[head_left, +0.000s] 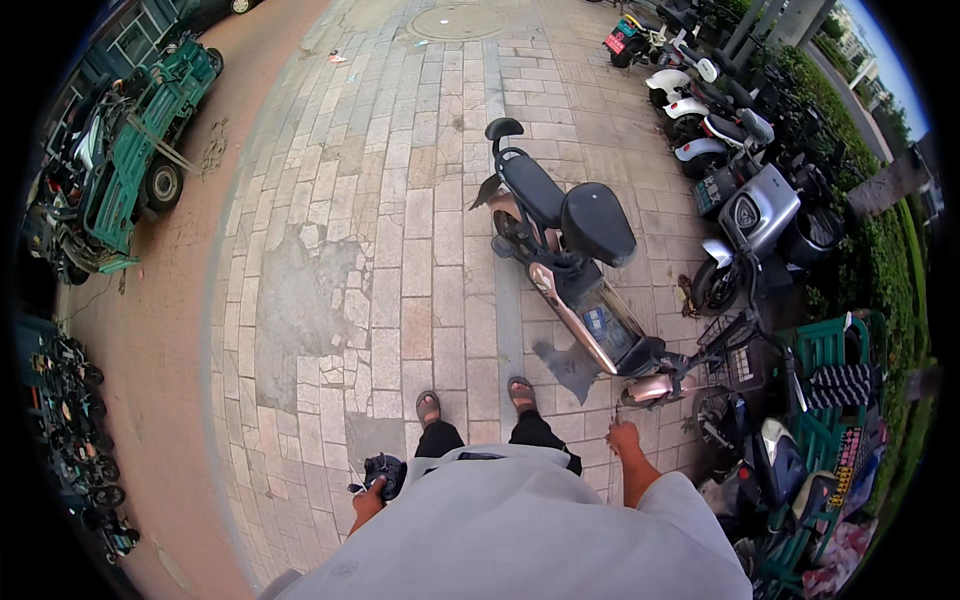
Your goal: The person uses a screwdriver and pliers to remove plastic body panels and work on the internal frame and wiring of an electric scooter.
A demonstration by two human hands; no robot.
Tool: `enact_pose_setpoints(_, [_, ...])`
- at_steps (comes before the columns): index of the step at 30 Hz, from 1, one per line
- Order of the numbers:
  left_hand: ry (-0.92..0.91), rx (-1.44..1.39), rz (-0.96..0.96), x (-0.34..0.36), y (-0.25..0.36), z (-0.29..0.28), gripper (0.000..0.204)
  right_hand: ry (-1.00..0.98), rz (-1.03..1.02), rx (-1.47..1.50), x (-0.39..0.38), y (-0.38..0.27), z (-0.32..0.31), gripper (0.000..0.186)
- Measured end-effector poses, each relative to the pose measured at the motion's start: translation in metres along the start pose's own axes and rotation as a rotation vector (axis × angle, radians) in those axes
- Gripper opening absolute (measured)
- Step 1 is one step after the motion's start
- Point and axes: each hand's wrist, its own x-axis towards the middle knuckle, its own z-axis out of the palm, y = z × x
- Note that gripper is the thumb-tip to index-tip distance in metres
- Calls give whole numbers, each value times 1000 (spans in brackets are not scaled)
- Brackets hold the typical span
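My left hand (371, 494) is closed on a dark, bulky object (386, 473) with short ends sticking out. Its kind I cannot make out. My right hand (623, 436) hangs away from my body with its fingers drawn together. A small thin shape shows at the fingertips, too small to name. Nearest to that hand is the pink front fender (655, 389) of an electric scooter (575, 315). The scooter stands in front of me to the right, with a black seat (533, 188), a black rear box (598, 224) and a front basket (738, 372).
Several parked scooters (690, 110) line the right side along a hedge (850, 130). A silver scooter (765, 210) stands beyond the pink one. Close on my right is a green cart (825, 440). Another green cargo tricycle (130, 190) stands far left. Broken paving (310, 300) lies ahead.
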Motion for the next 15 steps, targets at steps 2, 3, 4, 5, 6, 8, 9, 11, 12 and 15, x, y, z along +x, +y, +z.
enact_pose_setpoints(2, [-119, -19, 111, 54, 11, -18, 43, 50, 55, 87, -39, 34, 15, 32])
enact_pose_setpoints(3, [-140, -102, 64, 75, 26, -34, 42, 11, 239, 218, -62, 38, 30, 31])
enact_pose_setpoints(4, [-200, -206, 3, 90, 44, -31, 40, 35, 185, 164, -75, 73, 37, 30])
enact_pose_setpoints(5, [-183, -267, -28, 103, 58, -54, 39, -25, 275, 199, -95, 58, 60, 27])
enact_pose_setpoints(6, [-121, -328, -110, 118, 61, -73, 40, -77, 367, 229, -118, 43, 79, 25])
enact_pose_setpoints(8, [-91, -386, -109, 149, 80, -111, 40, -61, 389, 310, -167, -18, 120, 22])
enact_pose_setpoints(9, [-100, -421, -118, 162, 85, -117, 40, -85, 249, 203, -171, -29, 130, 25])
enact_pose_setpoints(11, [-124, -407, -109, 183, 97, -129, 40, -140, -34, -13, -175, -61, 157, 32])
enact_pose_setpoints(12, [-132, -394, -105, 188, 107, -135, 40, -88, -26, 34, -179, -81, 168, 31])
enact_pose_setpoints(15, [-146, -422, -87, 204, 129, -146, 42, 24, -39, 140, -193, -185, 173, 28])
